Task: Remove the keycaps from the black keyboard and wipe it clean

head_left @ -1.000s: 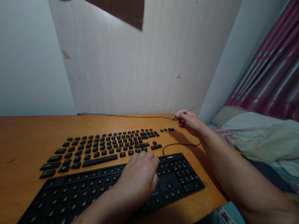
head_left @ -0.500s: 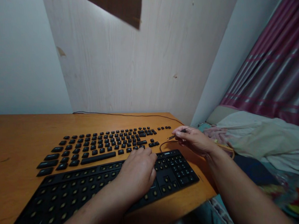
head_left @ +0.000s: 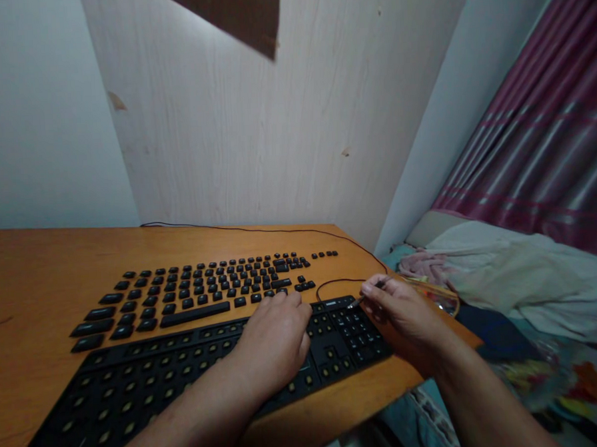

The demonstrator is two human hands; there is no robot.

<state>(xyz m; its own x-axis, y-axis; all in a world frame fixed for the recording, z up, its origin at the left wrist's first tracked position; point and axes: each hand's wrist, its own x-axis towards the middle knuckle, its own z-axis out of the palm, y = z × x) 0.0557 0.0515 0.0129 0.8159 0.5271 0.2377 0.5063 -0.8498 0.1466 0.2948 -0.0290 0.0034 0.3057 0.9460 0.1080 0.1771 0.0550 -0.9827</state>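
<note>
A black keyboard [head_left: 186, 363] lies slantwise along the front of the desk, most of its key sockets bare. Its number pad at the right end still carries keycaps. My left hand [head_left: 276, 328] is on the keyboard, fingers bent over its far edge and holding it down; the fingertips are partly hidden. Above the number pad, my right hand [head_left: 390, 302] pinches a thin tool [head_left: 355, 303] with a dark handle and a narrow metal tip. That tip points left and down, close to the pad's top keys. Loose black keycaps [head_left: 196, 287] lie in rows behind the keyboard.
A thin black cable [head_left: 239, 228] runs along the back of the wooden desk [head_left: 36, 277] and down its right side. Right of the desk are a bed with crumpled bedding [head_left: 505, 259], plastic bags and a purple-grey curtain [head_left: 539, 151]. A pale panel stands behind.
My right hand has come down and slightly right with the thin tool, bringing its tip from behind the keyboard to over the number pad. My left hand stays in place.
</note>
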